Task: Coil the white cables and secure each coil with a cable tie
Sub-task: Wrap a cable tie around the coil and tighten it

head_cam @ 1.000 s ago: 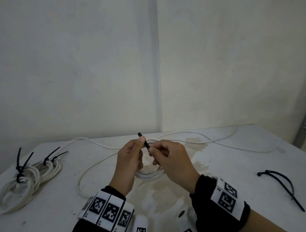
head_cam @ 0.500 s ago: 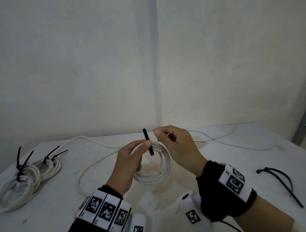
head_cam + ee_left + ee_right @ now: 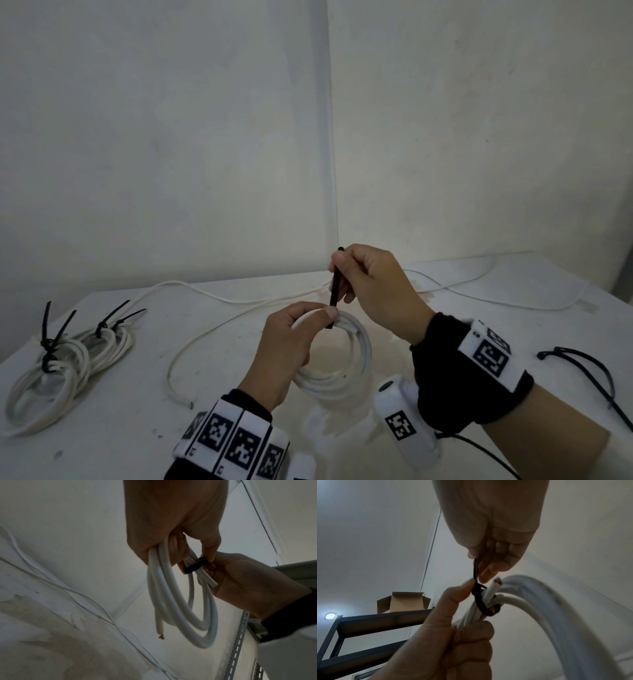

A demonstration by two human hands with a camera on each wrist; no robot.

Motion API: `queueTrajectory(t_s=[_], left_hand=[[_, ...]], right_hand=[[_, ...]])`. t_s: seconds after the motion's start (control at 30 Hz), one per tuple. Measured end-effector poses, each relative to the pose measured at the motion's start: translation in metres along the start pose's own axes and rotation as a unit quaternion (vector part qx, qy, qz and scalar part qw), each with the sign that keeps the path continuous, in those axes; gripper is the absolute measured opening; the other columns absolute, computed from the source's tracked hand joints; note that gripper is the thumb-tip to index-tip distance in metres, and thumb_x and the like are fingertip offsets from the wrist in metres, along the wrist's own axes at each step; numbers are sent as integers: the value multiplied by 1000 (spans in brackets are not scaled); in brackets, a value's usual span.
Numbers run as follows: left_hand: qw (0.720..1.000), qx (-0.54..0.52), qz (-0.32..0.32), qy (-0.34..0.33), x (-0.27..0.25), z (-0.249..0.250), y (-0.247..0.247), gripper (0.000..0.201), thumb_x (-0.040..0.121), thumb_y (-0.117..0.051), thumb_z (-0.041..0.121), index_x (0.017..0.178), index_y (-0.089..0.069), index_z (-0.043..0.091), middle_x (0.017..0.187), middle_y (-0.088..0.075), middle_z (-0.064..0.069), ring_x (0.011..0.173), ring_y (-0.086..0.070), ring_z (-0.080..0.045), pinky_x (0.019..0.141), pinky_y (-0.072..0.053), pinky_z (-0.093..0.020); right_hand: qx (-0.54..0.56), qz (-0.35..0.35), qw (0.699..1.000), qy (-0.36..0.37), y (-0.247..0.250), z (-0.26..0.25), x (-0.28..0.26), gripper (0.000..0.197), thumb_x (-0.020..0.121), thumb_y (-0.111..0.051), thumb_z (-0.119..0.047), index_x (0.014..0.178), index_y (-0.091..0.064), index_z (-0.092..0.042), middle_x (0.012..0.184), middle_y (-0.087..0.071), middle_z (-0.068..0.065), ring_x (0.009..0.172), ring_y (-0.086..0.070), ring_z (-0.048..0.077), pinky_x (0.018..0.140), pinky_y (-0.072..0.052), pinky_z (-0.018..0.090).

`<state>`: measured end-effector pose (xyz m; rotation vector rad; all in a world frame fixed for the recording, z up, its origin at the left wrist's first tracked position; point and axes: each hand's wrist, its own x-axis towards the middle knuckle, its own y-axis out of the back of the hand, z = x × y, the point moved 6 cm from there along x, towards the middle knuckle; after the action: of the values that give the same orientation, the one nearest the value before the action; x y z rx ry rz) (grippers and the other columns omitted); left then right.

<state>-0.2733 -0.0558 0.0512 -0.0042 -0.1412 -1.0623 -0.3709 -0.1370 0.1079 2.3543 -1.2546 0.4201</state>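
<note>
My left hand (image 3: 291, 346) grips a small coil of white cable (image 3: 346, 373) at its top, lifted above the table; the coil (image 3: 180, 601) hangs below the fingers in the left wrist view. A black cable tie (image 3: 335, 291) is looped round the coil's strands (image 3: 482, 601). My right hand (image 3: 373, 284) pinches the tie's free tail (image 3: 476, 569) and holds it upward, just above the left thumb. A bare cable end (image 3: 497, 580) sticks out beside the loop.
Tied white coils with black ties (image 3: 65, 353) lie at the table's left. A loose white cable (image 3: 219, 329) snakes across the table (image 3: 513, 335) toward the back right. Spare black ties (image 3: 582, 370) lie at the right edge. The wall is close behind.
The coil has been lifted off the table. My right hand has risen, drawing the tie's tail up, and the loop now sits close round the strands.
</note>
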Motion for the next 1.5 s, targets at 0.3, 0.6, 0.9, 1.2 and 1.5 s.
queueTrajectory(t_s=[0.3, 0.6, 0.9, 1.2, 1.5], left_hand=[[1000, -5, 15, -2, -1, 1, 1, 10, 85, -60, 13, 78, -68, 12, 36, -44, 13, 34, -27, -4, 38, -25, -16], [1000, 7, -8, -17, -1, 17, -2, 13, 85, -60, 12, 73, -65, 10, 35, -41, 13, 34, -26, -4, 38, -24, -16], [998, 10, -19, -58, -1, 26, -5, 13, 88, -56, 13, 84, -68, 8, 35, -48, 15, 31, -39, 1, 38, -28, -5], [997, 8, -19, -71, 2, 38, -2, 14, 87, -59, 16, 79, -69, 10, 32, -42, 12, 30, -32, -3, 36, -25, -11], [992, -97, 72, -29, 12, 25, 29, 19, 86, -59, 26, 77, -68, 12, 41, -27, 10, 36, -22, -5, 36, -23, -17]], right_hand=[[-60, -17, 998, 15, -9, 8, -9, 27, 89, -58, -14, 64, -50, -14, 61, -62, 6, 58, -53, 14, 63, -46, 38], [-70, 43, 996, 43, 0, -5, 0, 30, 91, -55, -13, 63, -44, -17, 52, -55, 0, 52, -53, 19, 62, -50, 42], [-89, 42, 993, 64, 4, -10, -5, 19, 91, -55, -12, 74, -49, -9, 57, -57, 7, 60, -58, 36, 64, -50, 51], [19, 63, 996, 56, 8, -12, 1, 22, 91, -55, -13, 70, -53, -9, 60, -59, 14, 55, -55, 18, 61, -52, 36], [38, -198, 975, -98, -23, 24, -27, 46, 90, -34, -45, 103, -58, -8, 77, -65, 0, 72, -59, 11, 76, -48, 25]])
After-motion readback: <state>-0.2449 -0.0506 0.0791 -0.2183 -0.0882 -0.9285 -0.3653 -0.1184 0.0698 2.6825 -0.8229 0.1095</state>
